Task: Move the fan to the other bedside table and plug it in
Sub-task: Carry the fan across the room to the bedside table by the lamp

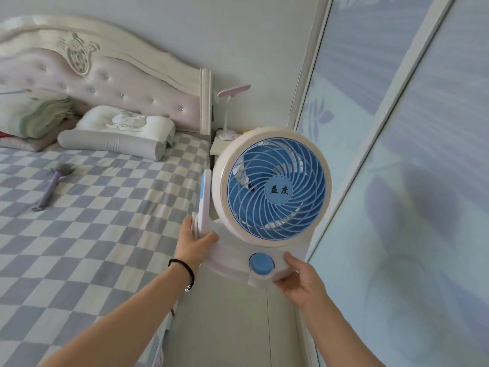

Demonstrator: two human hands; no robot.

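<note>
A small white desk fan (272, 186) with a blue grille and a blue knob is held in the air in front of me, facing me. My left hand (191, 243) grips its left side arm and base edge. My right hand (301, 280) holds the base's lower right corner. Beyond the fan, a white bedside table (218, 147) stands between the bed and the wardrobe, mostly hidden by the fan. The fan's cord and plug are out of sight.
A pink and white desk lamp (229, 115) stands on the bedside table. The bed (92, 207) with a checked cover, pillows and a purple brush (53, 185) fills the left. Frosted sliding wardrobe doors (397, 181) line the right, leaving a narrow floor aisle (225, 327).
</note>
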